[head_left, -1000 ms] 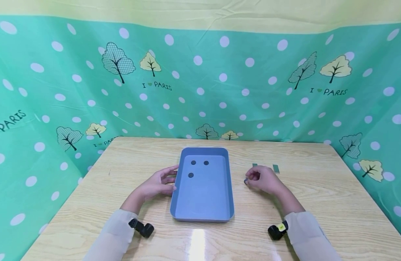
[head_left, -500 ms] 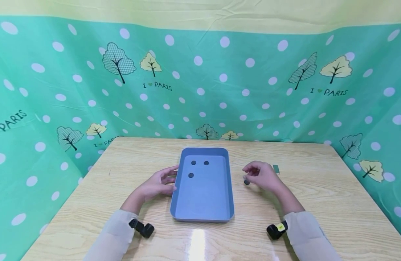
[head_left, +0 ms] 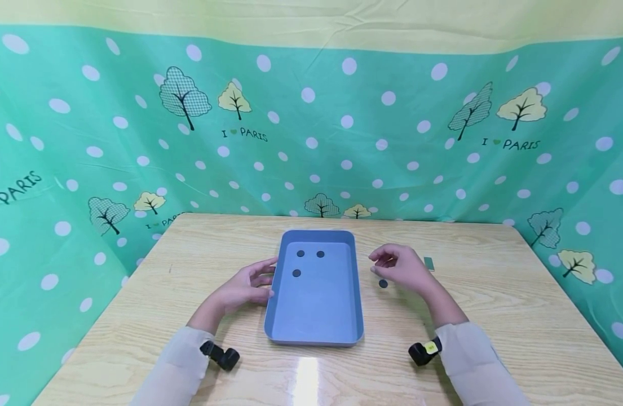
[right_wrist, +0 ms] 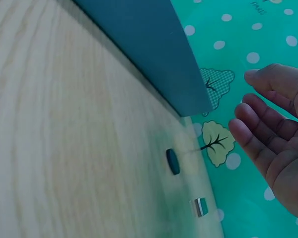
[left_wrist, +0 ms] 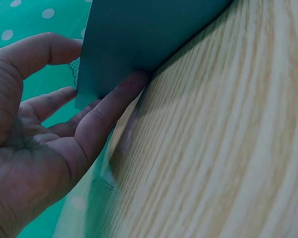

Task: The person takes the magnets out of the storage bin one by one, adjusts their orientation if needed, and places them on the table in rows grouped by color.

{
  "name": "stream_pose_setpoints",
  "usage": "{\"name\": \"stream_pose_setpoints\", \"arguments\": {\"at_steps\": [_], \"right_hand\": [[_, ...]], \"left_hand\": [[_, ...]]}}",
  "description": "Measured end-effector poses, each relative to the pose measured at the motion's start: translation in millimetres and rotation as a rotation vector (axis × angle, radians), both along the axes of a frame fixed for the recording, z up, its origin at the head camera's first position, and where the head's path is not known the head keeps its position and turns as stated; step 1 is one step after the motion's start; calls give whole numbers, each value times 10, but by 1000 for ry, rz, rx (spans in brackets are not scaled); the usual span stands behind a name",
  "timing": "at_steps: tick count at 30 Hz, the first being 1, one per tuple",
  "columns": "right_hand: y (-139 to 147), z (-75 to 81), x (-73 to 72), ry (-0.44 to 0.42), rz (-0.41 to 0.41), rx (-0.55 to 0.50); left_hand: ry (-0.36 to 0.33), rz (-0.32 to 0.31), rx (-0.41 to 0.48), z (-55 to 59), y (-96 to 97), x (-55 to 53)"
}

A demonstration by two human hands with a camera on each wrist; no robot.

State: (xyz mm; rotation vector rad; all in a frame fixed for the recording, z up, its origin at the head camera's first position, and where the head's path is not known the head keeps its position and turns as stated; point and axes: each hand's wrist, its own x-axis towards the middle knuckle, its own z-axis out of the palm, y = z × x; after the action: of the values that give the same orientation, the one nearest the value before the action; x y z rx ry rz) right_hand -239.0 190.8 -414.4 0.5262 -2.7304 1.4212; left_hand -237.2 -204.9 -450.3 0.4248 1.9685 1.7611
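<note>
A blue rectangular tray (head_left: pixel 316 307) lies on the table with several small dark things about it; inside, three dark round discs (head_left: pixel 300 254) lie toward its far end. My left hand (head_left: pixel 245 286) touches the tray's left wall, fingers spread along it; in the left wrist view, its fingertips (left_wrist: pixel 136 79) meet the wall close over the wood. My right hand (head_left: pixel 401 267) hovers right of the tray, fingers loosely bent and holding nothing. Beneath it on the table is another dark disc (head_left: pixel 383 283), seen edge-on in the right wrist view (right_wrist: pixel 173 161).
A small green rectangular piece (head_left: pixel 429 263) lies on the wooden table (head_left: pixel 494 304) just beyond my right hand. Behind the table hangs a green dotted curtain (head_left: pixel 311 158). Black cameras are strapped to both wrists.
My right hand has let go of the dark disc, leaving it on the table, and moved up and left toward the tray. One green piece is now hidden behind it. My left hand stays still.
</note>
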Motion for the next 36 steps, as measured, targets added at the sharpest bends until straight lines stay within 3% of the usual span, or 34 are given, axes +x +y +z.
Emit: {"name": "stream_pose_setpoints", "arguments": {"at_steps": [22, 36], "right_hand": [[-265, 312, -119, 32, 65, 9], [-413, 363, -217, 23, 101, -8]], "left_hand": [[-24, 5, 8, -10, -2, -9], [-31, 13, 0, 7, 3, -2]]}}
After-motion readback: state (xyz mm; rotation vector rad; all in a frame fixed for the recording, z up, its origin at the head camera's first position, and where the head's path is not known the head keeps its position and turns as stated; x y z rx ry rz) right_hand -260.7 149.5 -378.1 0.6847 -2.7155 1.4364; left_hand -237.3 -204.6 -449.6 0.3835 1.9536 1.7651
